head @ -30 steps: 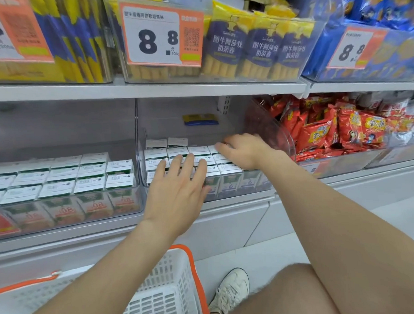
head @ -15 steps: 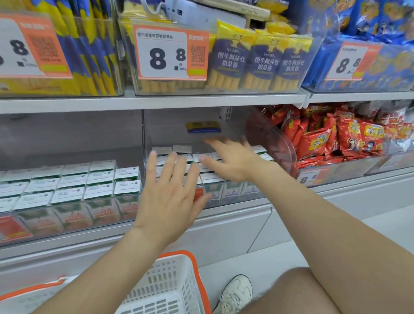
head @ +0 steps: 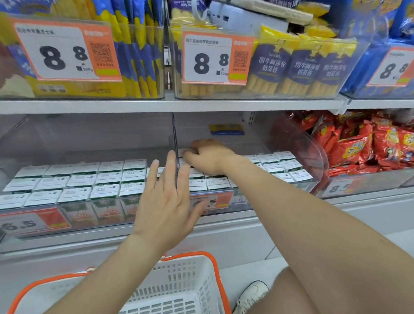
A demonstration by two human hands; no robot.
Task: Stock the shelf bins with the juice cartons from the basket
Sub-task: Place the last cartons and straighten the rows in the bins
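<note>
Two clear bins (head: pixel 109 222) on the middle shelf, both packed with rows of upright cartons (head: pixel 83 183). So the left hand (head: pixel 165 206) hangs at centre frame, in front of the divider (head: pixel 174 134) between them, fingers straight and spread, holding nothing. Meanwhile the right hand (head: pixel 210 156) reaches into the right bin (head: pixel 303 150), fingers bent down on the back cartons right by the divider. Can't tell if it's pinching one or just touching. White basket (head: pixel 215 270) with an orange rim sits bottom centre, under the left arm.

basket (head: pixel 194 271) cut off by bottom edge
</note>
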